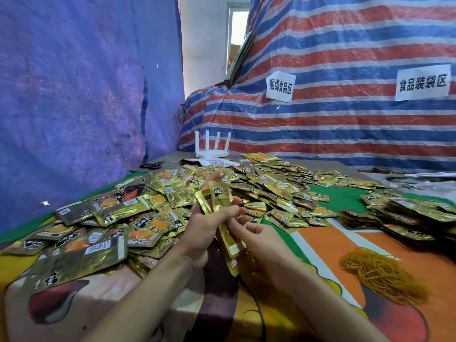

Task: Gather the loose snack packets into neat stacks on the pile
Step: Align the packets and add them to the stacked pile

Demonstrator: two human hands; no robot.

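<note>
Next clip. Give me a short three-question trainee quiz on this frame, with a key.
1. True or false: the left hand is empty.
2. The rubber bands lie: A) to the right of the hands, B) to their left, C) under them.
3. What does the right hand help the left one hold?
Key: 1 false; 2 A; 3 a bundle of gold packets.

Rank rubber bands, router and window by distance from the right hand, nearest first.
1. Rubber bands: on the table, just right of the right hand.
2. Router: table's far edge, ahead and left.
3. Window: far back, upper middle.
</note>
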